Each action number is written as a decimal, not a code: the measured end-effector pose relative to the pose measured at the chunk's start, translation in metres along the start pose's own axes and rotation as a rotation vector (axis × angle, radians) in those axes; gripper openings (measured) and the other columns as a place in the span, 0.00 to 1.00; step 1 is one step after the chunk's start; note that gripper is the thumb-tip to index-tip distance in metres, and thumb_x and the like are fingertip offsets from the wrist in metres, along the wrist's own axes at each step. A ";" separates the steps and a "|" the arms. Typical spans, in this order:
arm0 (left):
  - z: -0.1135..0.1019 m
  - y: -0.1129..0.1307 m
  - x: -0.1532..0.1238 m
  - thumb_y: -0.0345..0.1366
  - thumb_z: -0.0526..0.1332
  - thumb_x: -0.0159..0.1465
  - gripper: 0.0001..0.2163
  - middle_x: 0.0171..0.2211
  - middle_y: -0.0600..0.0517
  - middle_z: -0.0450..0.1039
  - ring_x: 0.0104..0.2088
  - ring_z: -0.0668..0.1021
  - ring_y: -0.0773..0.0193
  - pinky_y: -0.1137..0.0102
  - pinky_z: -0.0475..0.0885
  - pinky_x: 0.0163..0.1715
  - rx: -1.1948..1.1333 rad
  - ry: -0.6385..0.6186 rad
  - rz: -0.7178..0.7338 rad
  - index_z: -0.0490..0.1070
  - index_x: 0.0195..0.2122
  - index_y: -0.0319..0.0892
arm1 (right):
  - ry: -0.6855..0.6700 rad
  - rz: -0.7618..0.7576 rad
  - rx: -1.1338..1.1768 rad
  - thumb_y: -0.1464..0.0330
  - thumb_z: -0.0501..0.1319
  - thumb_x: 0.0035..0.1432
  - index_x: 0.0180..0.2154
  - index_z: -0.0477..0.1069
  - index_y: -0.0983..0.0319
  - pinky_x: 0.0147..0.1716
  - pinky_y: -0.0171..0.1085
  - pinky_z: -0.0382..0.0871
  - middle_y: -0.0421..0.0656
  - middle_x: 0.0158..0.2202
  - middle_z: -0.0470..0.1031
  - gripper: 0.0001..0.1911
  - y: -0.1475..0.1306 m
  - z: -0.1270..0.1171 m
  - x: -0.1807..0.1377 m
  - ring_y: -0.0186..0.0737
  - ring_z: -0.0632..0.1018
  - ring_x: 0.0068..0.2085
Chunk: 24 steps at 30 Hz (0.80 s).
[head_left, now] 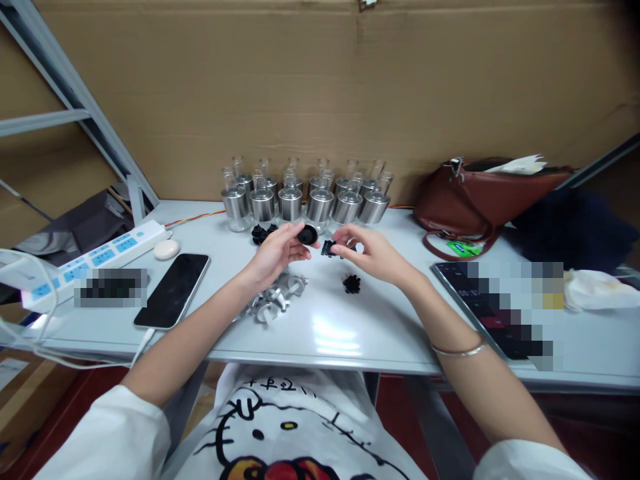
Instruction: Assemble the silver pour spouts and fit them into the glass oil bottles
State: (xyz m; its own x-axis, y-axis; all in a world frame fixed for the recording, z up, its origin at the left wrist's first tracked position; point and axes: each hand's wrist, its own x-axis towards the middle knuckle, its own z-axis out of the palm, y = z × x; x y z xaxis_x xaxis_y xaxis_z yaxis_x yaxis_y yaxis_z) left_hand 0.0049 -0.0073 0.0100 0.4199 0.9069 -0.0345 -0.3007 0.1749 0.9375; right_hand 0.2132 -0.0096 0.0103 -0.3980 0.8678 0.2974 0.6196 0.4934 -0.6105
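Observation:
My left hand (283, 252) holds a round black cap with a shiny rim (307, 234) between thumb and fingers, its dark hollow side facing me. My right hand (373, 252) is a little to the right, fingers curved and apart, over a row of small black parts (328, 249). Whether its fingertips touch them is hard to see. Nearer to me lies a small cluster of black toothed pieces (351, 284). Under my left wrist is a heap of silvery metal pieces (273, 301). More black parts (263, 233) sit behind my left hand, partly hidden by it.
Two rows of glass bottles with metal-coloured sleeves (290, 202) stand at the back. To the left are a power strip (100, 257), a white round case (167, 249) and a charging phone (173, 291). A brown bag (465, 203) and a tablet-like device (480, 307) lie right.

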 end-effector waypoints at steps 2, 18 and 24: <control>0.002 -0.003 -0.001 0.49 0.65 0.53 0.18 0.28 0.52 0.75 0.26 0.75 0.69 0.71 0.66 0.34 0.057 -0.026 -0.010 0.62 0.29 0.40 | 0.128 -0.093 -0.021 0.54 0.57 0.57 0.34 0.66 0.61 0.32 0.36 0.64 0.43 0.30 0.73 0.16 -0.004 0.002 -0.001 0.39 0.73 0.32; 0.003 -0.009 0.001 0.46 0.59 0.59 0.13 0.32 0.54 0.71 0.27 0.76 0.70 0.71 0.66 0.34 0.357 -0.039 0.208 0.66 0.33 0.41 | 0.310 -0.240 -0.239 0.61 0.53 0.62 0.35 0.65 0.61 0.35 0.40 0.63 0.47 0.31 0.72 0.10 -0.005 0.016 -0.002 0.43 0.72 0.33; 0.003 -0.011 -0.004 0.47 0.54 0.63 0.12 0.43 0.51 0.70 0.29 0.74 0.71 0.72 0.66 0.35 0.542 -0.036 0.352 0.65 0.36 0.42 | 0.311 -0.172 -0.187 0.60 0.48 0.64 0.40 0.63 0.60 0.36 0.41 0.64 0.47 0.36 0.72 0.11 -0.004 0.021 -0.001 0.44 0.72 0.37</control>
State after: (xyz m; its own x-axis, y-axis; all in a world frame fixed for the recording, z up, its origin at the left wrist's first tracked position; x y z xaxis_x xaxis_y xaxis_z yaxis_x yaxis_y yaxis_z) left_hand 0.0093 -0.0136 0.0007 0.4065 0.8596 0.3096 0.0458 -0.3576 0.9328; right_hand 0.1971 -0.0137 -0.0031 -0.3009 0.7340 0.6088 0.6857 0.6102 -0.3968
